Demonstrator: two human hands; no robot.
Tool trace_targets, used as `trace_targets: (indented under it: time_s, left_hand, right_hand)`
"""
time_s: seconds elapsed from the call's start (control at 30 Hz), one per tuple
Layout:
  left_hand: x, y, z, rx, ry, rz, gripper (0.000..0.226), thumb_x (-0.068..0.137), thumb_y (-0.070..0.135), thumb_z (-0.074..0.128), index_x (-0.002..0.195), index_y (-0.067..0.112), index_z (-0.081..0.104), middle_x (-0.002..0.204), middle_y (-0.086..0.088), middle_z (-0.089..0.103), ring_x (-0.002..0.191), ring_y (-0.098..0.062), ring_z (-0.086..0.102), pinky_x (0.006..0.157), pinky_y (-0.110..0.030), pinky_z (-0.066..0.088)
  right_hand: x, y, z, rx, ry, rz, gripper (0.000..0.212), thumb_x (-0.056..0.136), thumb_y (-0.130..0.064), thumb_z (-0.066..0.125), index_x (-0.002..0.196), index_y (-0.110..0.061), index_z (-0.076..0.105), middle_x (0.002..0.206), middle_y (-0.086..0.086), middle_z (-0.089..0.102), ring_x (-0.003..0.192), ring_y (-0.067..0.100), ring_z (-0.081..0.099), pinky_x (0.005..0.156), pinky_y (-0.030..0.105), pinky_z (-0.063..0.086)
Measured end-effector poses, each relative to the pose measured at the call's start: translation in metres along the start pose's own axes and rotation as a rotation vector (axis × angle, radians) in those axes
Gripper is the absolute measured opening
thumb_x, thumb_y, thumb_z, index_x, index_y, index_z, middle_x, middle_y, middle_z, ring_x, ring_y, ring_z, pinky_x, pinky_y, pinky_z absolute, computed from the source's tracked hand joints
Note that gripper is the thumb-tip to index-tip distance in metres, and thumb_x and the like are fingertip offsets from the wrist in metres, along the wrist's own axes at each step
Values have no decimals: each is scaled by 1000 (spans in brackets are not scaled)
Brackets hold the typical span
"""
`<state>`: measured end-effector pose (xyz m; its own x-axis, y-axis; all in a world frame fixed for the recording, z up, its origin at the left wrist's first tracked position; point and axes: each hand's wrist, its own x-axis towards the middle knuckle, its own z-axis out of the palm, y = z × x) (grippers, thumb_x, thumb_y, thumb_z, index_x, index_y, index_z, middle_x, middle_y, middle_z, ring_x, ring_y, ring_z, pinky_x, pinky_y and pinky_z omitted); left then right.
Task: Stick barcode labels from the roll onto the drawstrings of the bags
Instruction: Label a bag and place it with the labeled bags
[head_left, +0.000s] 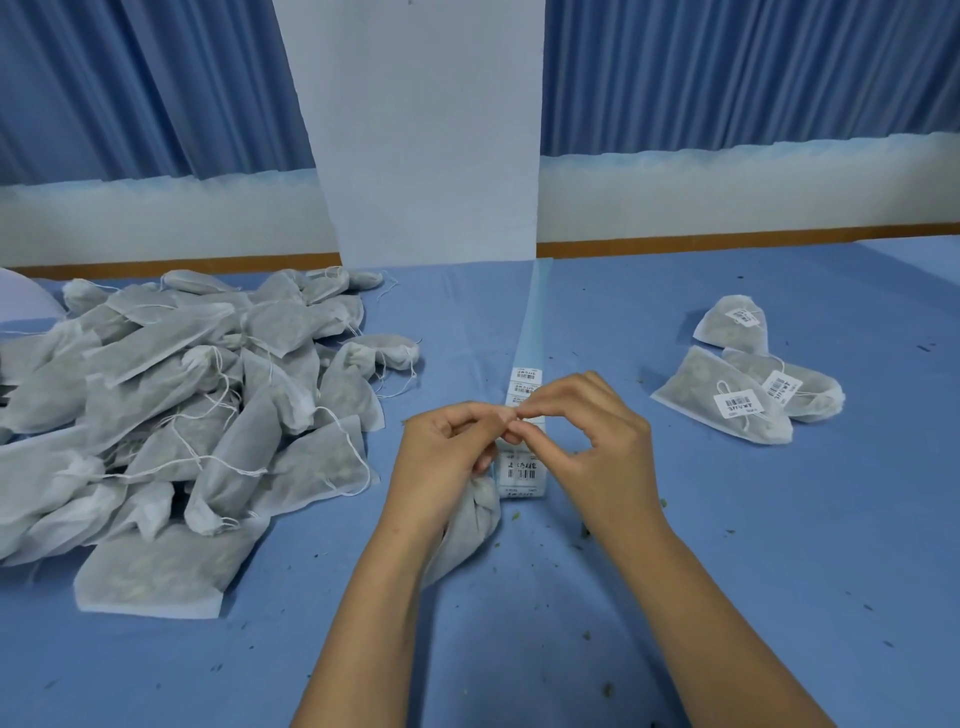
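Note:
A strip of barcode labels (525, 384) runs along the blue table towards me, with more labels showing below my hands. My left hand (447, 457) holds a grey-white drawstring bag (467, 525), which hangs under the palm. My right hand (592, 441) meets the left above the strip, and the fingertips of both pinch a small label at about the bag's drawstring. The drawstring itself is hidden by my fingers.
A big heap of several unlabelled bags (171, 415) covers the left of the table. Three labelled bags (748, 379) lie at the right. A white pillar (426, 156) and blue curtains stand behind. Small herb crumbs dot the cloth.

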<state>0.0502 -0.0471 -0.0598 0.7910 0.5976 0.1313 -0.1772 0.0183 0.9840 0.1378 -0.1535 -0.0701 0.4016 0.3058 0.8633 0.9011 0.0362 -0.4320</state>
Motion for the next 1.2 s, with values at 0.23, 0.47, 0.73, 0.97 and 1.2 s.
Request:
trace_targets:
  time_s: [0.23, 0.47, 0.73, 0.97, 1.2]
  left_hand:
    - [-2, 1, 2, -56, -31, -8, 16, 88, 7, 65, 78, 7, 77, 66, 0, 67, 48, -5, 40, 49, -11, 36]
    - [5, 1, -19, 125, -36, 33, 22, 82, 2, 72, 75, 23, 76, 58, 4, 61, 50, -7, 48, 50, -12, 38]
    - [3, 1, -27, 504, -49, 165, 17, 80, 11, 77, 83, 26, 71, 84, 17, 72, 84, 3, 67, 73, -9, 48]
    - [6, 1, -33, 545, 262, 227, 13, 87, 19, 70, 74, 21, 71, 66, 12, 69, 62, 1, 61, 60, -9, 43]
    - [5, 5, -32, 387, 455, 286, 23, 88, 18, 67, 69, 17, 55, 42, 14, 47, 41, -3, 38, 50, -15, 35]
  right_hand:
    - [0, 6, -1, -75, -31, 12, 6, 82, -5, 68, 77, -3, 69, 79, 3, 65, 77, 17, 59, 73, 28, 48]
    - [8, 10, -13, 119, 78, 471, 20, 90, 0, 57, 81, -18, 58, 80, -7, 60, 78, 11, 57, 72, 10, 40]
    - [15, 7, -21, 352, 224, 726, 16, 92, -7, 58, 78, -13, 62, 58, -9, 60, 57, -2, 55, 61, 6, 42]
    - [1, -34, 0, 463, 106, 248, 10, 87, 1, 60, 80, -6, 60, 83, 3, 60, 79, 18, 62, 76, 29, 50]
    - [-15, -41, 20, 111, -251, 11, 6, 85, -9, 63, 81, -6, 65, 113, 2, 57, 104, 14, 52, 89, 26, 40]
